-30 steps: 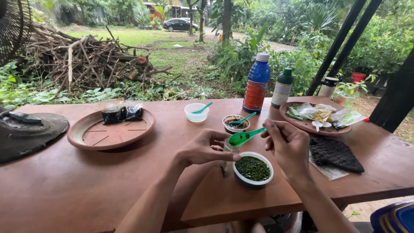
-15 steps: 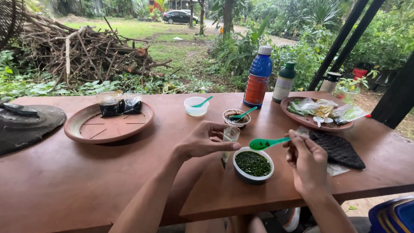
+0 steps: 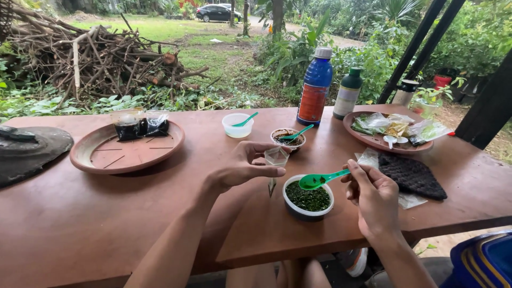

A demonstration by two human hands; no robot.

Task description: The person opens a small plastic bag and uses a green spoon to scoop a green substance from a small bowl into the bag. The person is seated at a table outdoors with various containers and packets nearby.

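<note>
While the reddish tabletop [image 3: 69,213] carries the round tray [image 3: 128,152], blue bottle [image 3: 316,88] and bowls as before, the right hand [image 3: 373,200] has come down from chest height toward the white bowl of green bits [image 3: 308,198]. It grips the green spoon [image 3: 320,180], its scoop now just over that bowl. The left hand [image 3: 242,166] stays closed around a small clear bag [image 3: 276,156], held open-mouthed just beside the spoon; loading looks near.

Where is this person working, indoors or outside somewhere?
Most likely an open-sided garden shelter. A wooden table stands right beside grass, leafy plants and a pile of cut branches, with a parked car beyond. Dark slanting posts suggest a roof overhead.
</note>
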